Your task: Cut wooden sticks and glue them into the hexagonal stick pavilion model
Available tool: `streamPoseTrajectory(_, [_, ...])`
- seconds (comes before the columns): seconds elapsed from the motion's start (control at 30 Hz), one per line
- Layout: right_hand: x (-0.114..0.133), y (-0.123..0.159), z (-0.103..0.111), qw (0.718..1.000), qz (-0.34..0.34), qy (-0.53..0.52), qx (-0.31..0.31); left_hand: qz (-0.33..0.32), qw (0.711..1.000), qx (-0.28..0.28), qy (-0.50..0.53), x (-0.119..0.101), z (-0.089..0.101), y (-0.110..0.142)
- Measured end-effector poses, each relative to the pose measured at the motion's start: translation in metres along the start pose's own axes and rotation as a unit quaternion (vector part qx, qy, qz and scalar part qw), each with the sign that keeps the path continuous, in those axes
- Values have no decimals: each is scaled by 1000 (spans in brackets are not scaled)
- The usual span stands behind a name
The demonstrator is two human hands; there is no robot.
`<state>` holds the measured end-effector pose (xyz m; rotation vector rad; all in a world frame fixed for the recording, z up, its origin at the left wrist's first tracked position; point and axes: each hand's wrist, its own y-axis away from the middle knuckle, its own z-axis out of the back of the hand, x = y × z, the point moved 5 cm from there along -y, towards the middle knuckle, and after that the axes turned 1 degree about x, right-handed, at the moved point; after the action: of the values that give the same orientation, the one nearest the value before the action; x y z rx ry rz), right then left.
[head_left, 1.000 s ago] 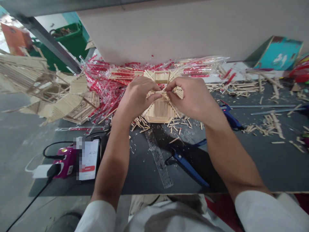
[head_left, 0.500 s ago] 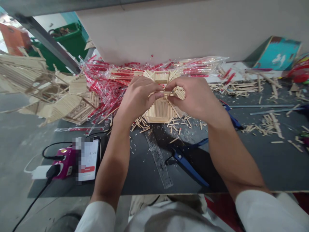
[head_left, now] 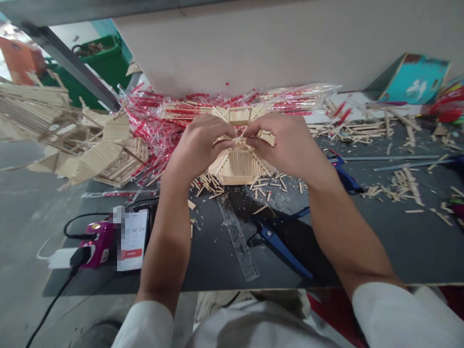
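Observation:
A small roof-shaped model made of wooden sticks (head_left: 239, 166) stands on the dark table (head_left: 380, 241). My left hand (head_left: 199, 145) and my right hand (head_left: 286, 142) meet over its top. Both are closed in a pinch on a short stick (head_left: 235, 140) lying across the ridge of the model. The fingertips of the two hands nearly touch. The far half of the model is partly hidden behind my hands.
Blue-handled cutters (head_left: 275, 237) and a clear ruler (head_left: 237, 237) lie near the front. A phone (head_left: 134, 237) and a pink device (head_left: 96, 241) sit at the left. Red-wrapped stick packets (head_left: 174, 116), other stick models (head_left: 94, 150) and loose offcuts (head_left: 398, 186) surround the work.
Both hands have stayed pinched at the top of the stick model, shifting slightly left and down. Nothing was picked up or let go.

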<state>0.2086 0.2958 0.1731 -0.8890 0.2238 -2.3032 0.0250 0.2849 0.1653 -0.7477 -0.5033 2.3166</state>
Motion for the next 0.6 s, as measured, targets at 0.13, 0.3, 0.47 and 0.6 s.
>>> streamPoseTrajectory(0.13, [-6, -1, 1, 1000, -3, 0, -1, 1, 1000, -20, -14, -2, -3, -1])
streamPoseTrajectory(0.3, [-11, -1, 1, 1000, 3, 15, -9, 8, 999, -42, -26, -8, -14, -3])
streamPoseTrajectory(0.47, [-12, -2, 1, 1000, 11, 23, -13, 23, 998, -60, -29, -14, -14, -4])
streamPoseTrajectory(0.6, [-21, 7, 34, 999, 4, 47, -3, 14, 998, -44, -40, -8, -1, 0])
